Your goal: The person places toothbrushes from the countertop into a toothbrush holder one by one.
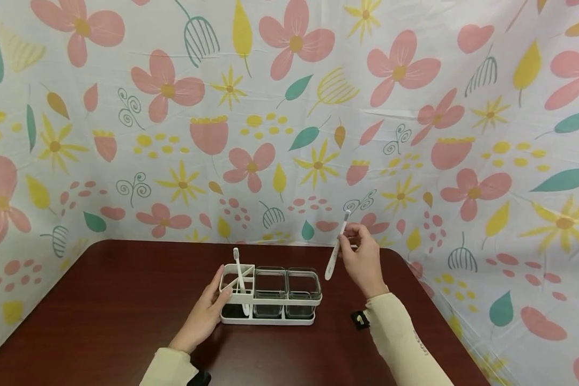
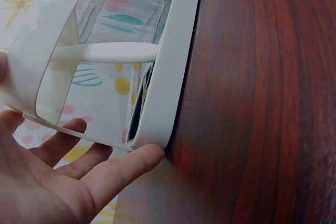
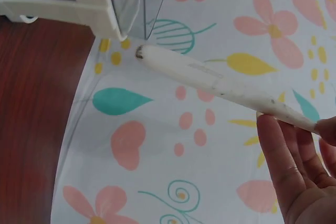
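A shiny dark red table fills the bottom of the head view, with a flowery cloth behind it. Just left of the middle, low down, the left hand holds the end of a white rack, thumb in front and fingers round the side. The first toothbrush leans in the rack's left part, brush end up. Next come two clear cups, side by side. Right of the middle, the second toothbrush slants in the air, fat end down, pinched by the right hand's fingertips.
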`<state>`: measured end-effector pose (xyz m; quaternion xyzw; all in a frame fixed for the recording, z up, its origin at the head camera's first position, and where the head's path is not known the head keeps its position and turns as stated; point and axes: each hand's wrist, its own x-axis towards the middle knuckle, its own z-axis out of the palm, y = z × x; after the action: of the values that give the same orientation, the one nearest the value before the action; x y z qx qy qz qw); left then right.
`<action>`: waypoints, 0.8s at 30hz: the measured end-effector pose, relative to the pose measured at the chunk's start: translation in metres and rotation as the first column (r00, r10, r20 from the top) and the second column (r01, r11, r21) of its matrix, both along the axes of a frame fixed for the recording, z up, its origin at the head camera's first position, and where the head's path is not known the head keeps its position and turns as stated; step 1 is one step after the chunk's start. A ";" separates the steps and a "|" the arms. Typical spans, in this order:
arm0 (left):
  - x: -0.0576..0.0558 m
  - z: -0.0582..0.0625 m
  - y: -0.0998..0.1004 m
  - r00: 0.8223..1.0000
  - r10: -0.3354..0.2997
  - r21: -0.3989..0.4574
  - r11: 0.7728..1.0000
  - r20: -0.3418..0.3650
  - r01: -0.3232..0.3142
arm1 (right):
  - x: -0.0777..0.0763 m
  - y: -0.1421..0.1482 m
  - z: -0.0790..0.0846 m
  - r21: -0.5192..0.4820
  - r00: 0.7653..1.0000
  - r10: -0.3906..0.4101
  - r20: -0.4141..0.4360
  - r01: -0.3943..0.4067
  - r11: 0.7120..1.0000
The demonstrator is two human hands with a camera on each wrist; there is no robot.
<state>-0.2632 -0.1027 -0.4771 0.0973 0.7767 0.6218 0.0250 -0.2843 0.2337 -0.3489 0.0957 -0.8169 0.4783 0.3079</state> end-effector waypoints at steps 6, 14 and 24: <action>0.000 0.003 0.000 1.000 0.000 0.007 1.000 0.002 0.000 | 0.000 -0.006 0.001 -0.063 0.999 0.041 -0.019 -0.042 0.997; 0.001 0.001 -0.001 1.000 0.008 0.015 1.000 0.005 -0.008 | -0.003 -0.019 0.000 -0.165 0.994 0.107 -0.028 -0.110 0.980; 0.003 0.005 0.001 1.000 0.010 -0.013 1.000 -0.011 -0.010 | -0.005 -0.034 0.001 -0.240 0.988 0.153 -0.036 -0.157 0.958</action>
<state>-0.2605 -0.1017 -0.4720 0.0968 0.7814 0.6162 0.0183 -0.2897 0.1999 -0.3481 0.1253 -0.7398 0.5962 0.2855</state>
